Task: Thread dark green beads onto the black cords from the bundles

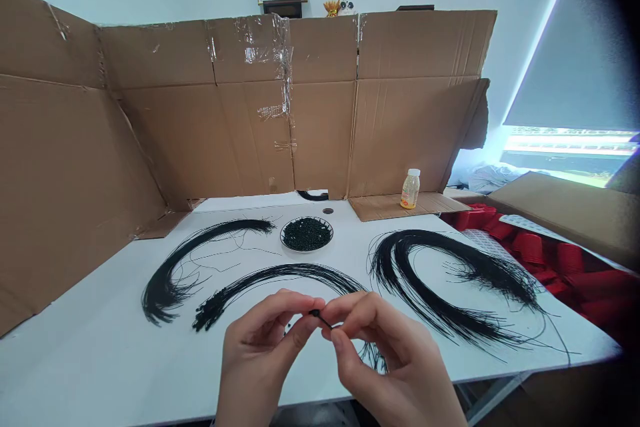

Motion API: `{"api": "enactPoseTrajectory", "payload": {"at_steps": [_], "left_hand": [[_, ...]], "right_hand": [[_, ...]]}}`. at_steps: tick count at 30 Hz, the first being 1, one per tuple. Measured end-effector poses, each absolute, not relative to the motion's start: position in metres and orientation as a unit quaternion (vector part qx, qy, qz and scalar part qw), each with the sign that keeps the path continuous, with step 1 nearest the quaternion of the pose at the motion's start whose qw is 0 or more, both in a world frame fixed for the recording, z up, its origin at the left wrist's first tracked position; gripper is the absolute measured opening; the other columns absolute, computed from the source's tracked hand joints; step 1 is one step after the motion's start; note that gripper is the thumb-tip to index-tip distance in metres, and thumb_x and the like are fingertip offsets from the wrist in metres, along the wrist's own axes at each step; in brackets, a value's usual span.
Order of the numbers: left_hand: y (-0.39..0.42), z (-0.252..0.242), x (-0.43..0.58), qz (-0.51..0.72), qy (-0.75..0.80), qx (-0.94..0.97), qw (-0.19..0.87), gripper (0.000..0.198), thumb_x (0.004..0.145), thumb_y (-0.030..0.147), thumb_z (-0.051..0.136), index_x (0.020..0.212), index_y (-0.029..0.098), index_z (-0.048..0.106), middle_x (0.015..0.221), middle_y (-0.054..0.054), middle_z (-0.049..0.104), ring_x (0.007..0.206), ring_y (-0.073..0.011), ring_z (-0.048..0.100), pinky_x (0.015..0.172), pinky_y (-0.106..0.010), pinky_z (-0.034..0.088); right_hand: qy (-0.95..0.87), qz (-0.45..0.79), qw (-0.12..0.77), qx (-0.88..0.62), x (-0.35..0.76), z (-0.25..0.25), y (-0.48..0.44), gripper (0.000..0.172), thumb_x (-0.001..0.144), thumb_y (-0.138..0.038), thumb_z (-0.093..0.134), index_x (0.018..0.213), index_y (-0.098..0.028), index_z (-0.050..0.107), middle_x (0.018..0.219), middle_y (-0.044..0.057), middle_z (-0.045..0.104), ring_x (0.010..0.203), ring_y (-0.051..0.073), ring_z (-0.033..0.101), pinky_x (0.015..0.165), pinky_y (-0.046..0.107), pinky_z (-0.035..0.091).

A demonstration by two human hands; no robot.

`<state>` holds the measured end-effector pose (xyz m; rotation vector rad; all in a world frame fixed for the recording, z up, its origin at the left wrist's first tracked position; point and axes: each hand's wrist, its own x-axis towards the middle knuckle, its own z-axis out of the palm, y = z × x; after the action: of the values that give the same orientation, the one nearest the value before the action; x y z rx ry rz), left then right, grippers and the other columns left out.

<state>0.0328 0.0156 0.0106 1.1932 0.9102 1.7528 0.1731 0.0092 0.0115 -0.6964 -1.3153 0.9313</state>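
Close in front of me, my left hand (267,347) pinches a small black bead-like piece (315,313) between thumb and forefinger. My right hand (387,353) has its fingertips closed on a thin black cord (326,323) that runs from that piece. The joint between the two is partly covered by my fingers. Just beyond my hands a bundle of black cords (290,271) curves across the table, with dark lumps at its left end. Farther back stands a round dish (332,238) filled with small dark beads (306,233).
More black cord bundles lie at left (183,257) and right (425,273) on the white table (100,353). Cardboard walls (320,133) enclose the back and left. A small bottle (411,189) stands on a cardboard flap. Red items (530,250) fill a box at right.
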Motion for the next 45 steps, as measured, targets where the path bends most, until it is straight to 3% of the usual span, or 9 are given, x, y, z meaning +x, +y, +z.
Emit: {"api": "enactPoseTrajectory", "payload": {"at_steps": [6,14,26,45], "left_hand": [[0.014,0.017,0.036,0.689,0.361,0.436,0.452,0.018,0.060,0.032,0.099,0.070,0.025,0.084,0.071,-0.001,0.078,0.071,-0.0162,0.073,0.067,-0.020,0.060],[0.014,0.018,0.033,0.675,0.355,0.453,0.462,0.016,0.063,0.030,0.097,0.069,0.023,0.084,0.067,-0.001,0.076,0.065,-0.0130,0.069,0.062,-0.017,0.057],[0.015,0.019,0.031,0.661,0.375,0.467,0.451,0.012,0.065,0.021,0.094,0.068,0.024,0.083,0.067,-0.001,0.076,0.068,-0.0157,0.068,0.065,-0.022,0.057],[0.016,0.016,0.030,0.667,0.358,0.458,0.466,0.014,0.065,0.030,0.096,0.069,0.025,0.084,0.069,-0.001,0.077,0.067,-0.0154,0.069,0.064,-0.023,0.058]], "right_hand": [[-0.556,0.454,0.622,-0.314,0.176,0.018,0.007,0.015,0.077,-0.014,0.074,0.070,-0.022,0.064,0.084,0.002,0.076,0.077,0.017,0.075,0.074,0.024,0.065],[-0.532,0.504,0.607,-0.307,0.178,0.023,0.006,0.014,0.077,-0.016,0.079,0.070,-0.020,0.067,0.084,0.002,0.076,0.077,0.015,0.075,0.074,0.021,0.063],[-0.556,0.500,0.588,-0.310,0.182,0.022,0.009,0.014,0.081,-0.023,0.079,0.072,-0.020,0.068,0.085,0.004,0.076,0.081,0.018,0.075,0.077,0.025,0.064],[-0.547,0.497,0.599,-0.307,0.178,0.023,0.010,0.016,0.075,-0.017,0.078,0.069,-0.021,0.063,0.083,0.004,0.076,0.081,0.019,0.075,0.075,0.026,0.065]]}}
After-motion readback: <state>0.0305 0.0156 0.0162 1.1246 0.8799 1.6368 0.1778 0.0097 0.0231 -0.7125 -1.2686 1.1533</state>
